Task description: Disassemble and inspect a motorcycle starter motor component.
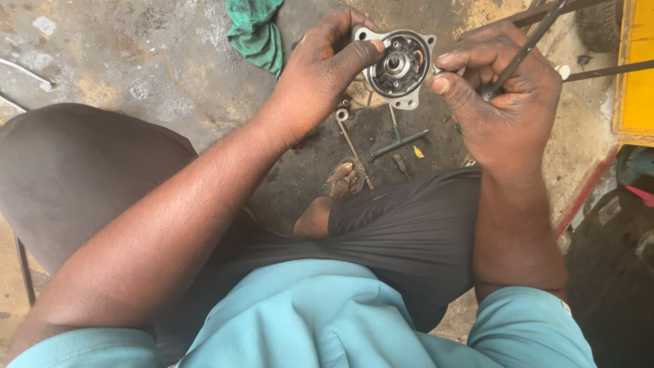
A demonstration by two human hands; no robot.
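Pump housing (396, 68), round cast-metal part with bolt lugs at the corners and a central shaft in a dark recess, is held up off the ground above the knees, open face toward the camera. Left hand (320, 75) grasps it from the left: thumb across the front rim, fingers curled behind the body. Right hand (494, 92) is clenched around a thin dark metal rod (524, 48) that runs up and right out of the fist; its lower tip is hidden by the fingers, so can't tell if it touches the housing. Right thumb and forefinger sit just beside the housing's right edge. Below the housing on the stained concrete floor (136, 61): a T-handle wrench (398, 136), a ring spanner (351, 140) lying diagonally, and a small dark bit near them. Sandalled foot (337, 187) rests just beside the spanner's lower end. Green rag (259, 31) lies crumpled on the floor, up and left of the left hand. Yellow painted panel (637, 68) stands at the right edge, well apart from the hands. Person is seated, dark trousers, teal shirt.
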